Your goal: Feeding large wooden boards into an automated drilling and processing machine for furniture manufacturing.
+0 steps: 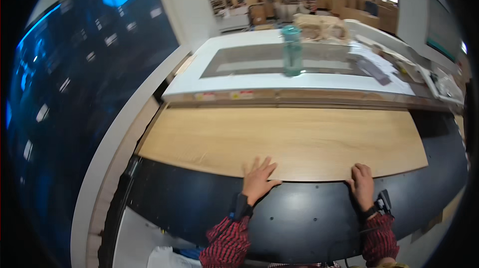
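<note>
A long, light wood-grain board (279, 136) lies flat on a dark machine table (294, 213). Its far edge reaches the front of the white machine housing. My left hand (257, 180) rests at the board's near edge, left of the middle, with fingers spread over its top face and the thumb stretched along the edge. Further right, my right hand (362, 184) has its fingers bent together over the same edge and its thumb out to the left. Both wrists carry dark straps, and the sleeves are red and black.
Left of the board rises a dark, glossy blue panel (85, 83) in a pale frame. On the white machine top (229, 43) stand a teal bottle (293, 53) and papers (379, 66). A monitor (434, 18) is at far right. Stacked cartons (349, 6) fill the background.
</note>
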The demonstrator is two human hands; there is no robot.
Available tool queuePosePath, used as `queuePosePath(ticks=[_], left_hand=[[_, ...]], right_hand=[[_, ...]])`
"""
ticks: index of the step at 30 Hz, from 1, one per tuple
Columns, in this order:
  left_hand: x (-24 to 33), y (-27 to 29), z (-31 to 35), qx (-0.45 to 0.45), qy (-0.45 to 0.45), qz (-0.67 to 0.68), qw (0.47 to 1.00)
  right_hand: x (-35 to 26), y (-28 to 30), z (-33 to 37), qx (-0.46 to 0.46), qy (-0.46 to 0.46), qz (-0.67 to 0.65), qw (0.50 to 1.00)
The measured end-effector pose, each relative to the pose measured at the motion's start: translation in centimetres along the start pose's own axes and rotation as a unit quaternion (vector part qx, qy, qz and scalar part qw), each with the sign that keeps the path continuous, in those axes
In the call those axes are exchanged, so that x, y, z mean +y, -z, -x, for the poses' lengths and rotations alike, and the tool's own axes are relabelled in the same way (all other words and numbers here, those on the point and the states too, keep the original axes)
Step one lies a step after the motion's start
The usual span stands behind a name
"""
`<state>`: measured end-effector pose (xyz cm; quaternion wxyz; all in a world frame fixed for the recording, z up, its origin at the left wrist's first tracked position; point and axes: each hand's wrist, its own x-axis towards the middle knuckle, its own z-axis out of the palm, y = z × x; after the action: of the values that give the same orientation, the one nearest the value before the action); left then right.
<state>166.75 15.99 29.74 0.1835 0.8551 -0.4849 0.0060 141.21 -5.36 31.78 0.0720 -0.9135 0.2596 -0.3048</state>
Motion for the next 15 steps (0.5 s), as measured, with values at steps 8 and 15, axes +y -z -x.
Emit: queuePosePath(ticks=[8, 15], left_hand=[[3.1, -2.2, 3.3, 0.117, 0.094, -0.047, 0.988], [18.3, -5.3, 5.4, 0.155, -0.038, 0.056, 0.986]], right_hand=[[1.9, -0.7, 1.4, 0.016, 0.024, -0.083, 0.996], [-0.9, 4.1, 16.7, -0.105, 0.171, -0.387, 0.9]])
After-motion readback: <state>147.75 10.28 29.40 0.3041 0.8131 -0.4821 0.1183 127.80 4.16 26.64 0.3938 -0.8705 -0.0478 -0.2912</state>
